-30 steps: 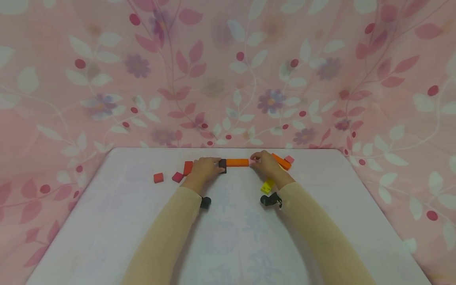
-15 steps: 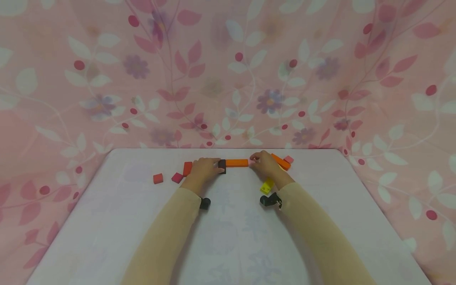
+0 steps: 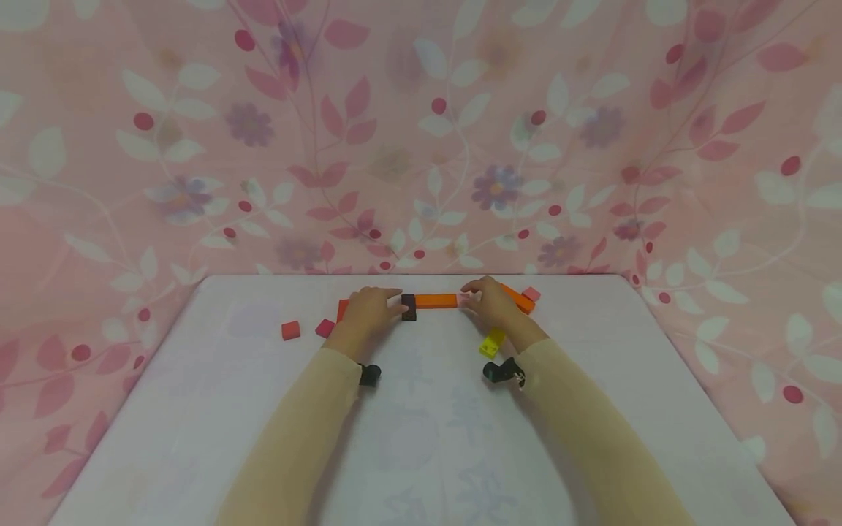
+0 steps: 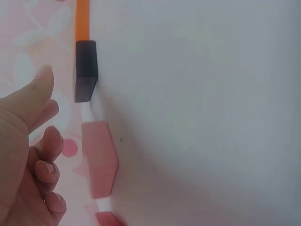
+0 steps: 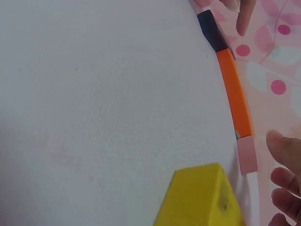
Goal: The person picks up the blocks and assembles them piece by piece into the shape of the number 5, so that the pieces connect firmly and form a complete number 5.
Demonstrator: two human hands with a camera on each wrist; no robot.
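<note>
An orange bar-shaped block [image 3: 436,301] lies near the table's far edge, with a black block [image 3: 408,307] at its left end and a small pink block [image 5: 248,154] at its right end. Just left of the black block is my left hand [image 3: 370,310], thumb extended and fingers loosely bent. The left wrist view shows a gap between that thumb and the black block [image 4: 86,66]. My right hand [image 3: 490,301] stays beside the pink block, its fingers relaxed and, in the right wrist view, a small space away from it. Neither hand holds anything.
Red blocks [image 3: 290,330] lie left of my left hand, one partly hidden behind it. A yellow block [image 3: 490,343] sits below my right hand. Behind that hand are another orange block [image 3: 517,298] and a pink one [image 3: 531,294]. Patterned cloth [image 3: 421,146] rises behind the table.
My left hand has let go of the black block and shifted slightly left. My right fingers have eased off the pink block, which shows more now. The row of blocks stays put.
</note>
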